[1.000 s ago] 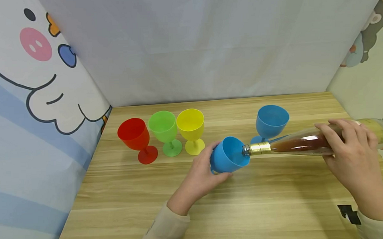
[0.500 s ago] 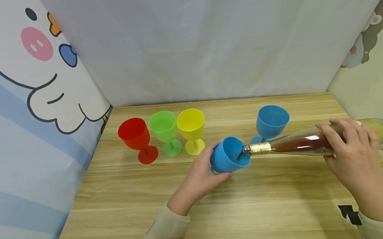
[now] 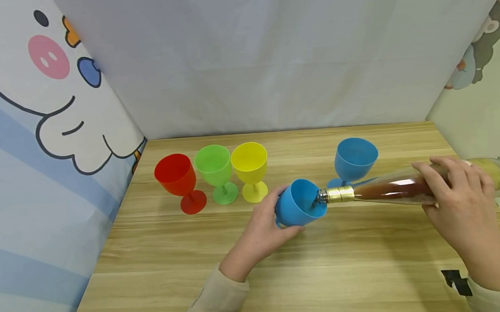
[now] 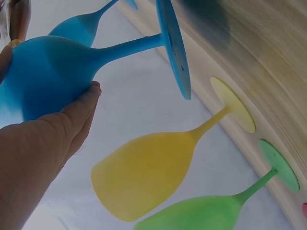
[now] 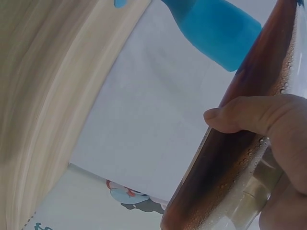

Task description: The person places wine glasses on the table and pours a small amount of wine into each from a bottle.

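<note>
My left hand grips the bowl of a blue goblet, which tilts toward the right above the table. In the left wrist view the fingers lie along the goblet's bowl, and its foot is off the table. My right hand holds a clear glass bottle of dark reddish-brown liquid, nearly level. The bottle's mouth is at the goblet's rim, and a thin dark stream runs from it into the bowl. In the right wrist view the thumb presses along the bottle's side.
Red, green and yellow goblets stand upright in a row at the back left. Behind the bottle neck, a second blue goblet stands upright. A black patch is beside the right sleeve. Cloth walls enclose the wooden table.
A dark stream has appeared from the bottle's mouth into the blue goblet since one second ago. The bottle's base end is slightly lower; both hands stay nearly still.
</note>
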### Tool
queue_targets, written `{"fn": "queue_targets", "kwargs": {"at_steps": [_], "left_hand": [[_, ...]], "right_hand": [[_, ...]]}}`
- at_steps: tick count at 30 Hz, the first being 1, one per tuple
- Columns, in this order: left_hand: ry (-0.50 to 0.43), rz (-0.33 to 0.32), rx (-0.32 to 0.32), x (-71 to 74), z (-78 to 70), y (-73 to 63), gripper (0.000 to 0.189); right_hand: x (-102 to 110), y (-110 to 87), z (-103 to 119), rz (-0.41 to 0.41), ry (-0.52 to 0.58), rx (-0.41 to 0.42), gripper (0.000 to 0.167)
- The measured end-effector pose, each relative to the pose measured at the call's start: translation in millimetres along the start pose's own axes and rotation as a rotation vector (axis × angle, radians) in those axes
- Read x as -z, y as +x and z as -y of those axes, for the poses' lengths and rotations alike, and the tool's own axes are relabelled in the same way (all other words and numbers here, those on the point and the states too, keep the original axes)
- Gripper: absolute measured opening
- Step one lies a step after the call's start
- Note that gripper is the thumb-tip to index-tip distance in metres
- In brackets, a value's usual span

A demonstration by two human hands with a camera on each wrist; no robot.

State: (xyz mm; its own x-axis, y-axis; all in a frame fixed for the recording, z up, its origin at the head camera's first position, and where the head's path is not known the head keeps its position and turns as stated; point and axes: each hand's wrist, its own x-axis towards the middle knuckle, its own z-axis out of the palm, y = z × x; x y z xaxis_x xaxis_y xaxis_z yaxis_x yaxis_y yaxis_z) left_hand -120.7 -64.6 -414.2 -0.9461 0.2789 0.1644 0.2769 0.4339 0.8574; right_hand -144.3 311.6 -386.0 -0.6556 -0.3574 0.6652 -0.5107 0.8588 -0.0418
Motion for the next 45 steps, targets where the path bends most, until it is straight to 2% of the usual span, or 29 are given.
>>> {"fn": "queue_targets", "kwargs": {"at_steps": [8, 18, 27, 32, 38, 45], "left_hand": [[-0.017, -0.013, 0.005, -0.7, 1.6, 0.7, 0.083], [-0.08, -0.038, 0.023, -3.7, 0.8, 0.3, 0.084], [-0.149, -0.093, 0.019, -3.5, 1.3, 1.5, 0.084], [-0.183, -0.106, 0.029, -3.5, 2.1, 6.0, 0.085], [-0.178, -0.119, 0.045, -4.9, 3.9, 16.0, 0.085], [-0.162, -0.152, 0.058, -9.0, 6.5, 28.8, 0.088]], "right_hand": [[1, -3.5, 2, 0.062, -0.01, -0.027, 0.097], [-4, -8.3, 7, 0.064, -0.012, -0.09, 0.1], [-7, -12.6, 4, 0.057, 0.022, -0.144, 0.095], [-8, -13.7, 3, 0.057, 0.03, -0.159, 0.099], [-7, -14.0, 4, 0.051, 0.053, -0.183, 0.094], [-5, -13.3, 8, 0.102, 0.122, -0.289, 0.095]]}}
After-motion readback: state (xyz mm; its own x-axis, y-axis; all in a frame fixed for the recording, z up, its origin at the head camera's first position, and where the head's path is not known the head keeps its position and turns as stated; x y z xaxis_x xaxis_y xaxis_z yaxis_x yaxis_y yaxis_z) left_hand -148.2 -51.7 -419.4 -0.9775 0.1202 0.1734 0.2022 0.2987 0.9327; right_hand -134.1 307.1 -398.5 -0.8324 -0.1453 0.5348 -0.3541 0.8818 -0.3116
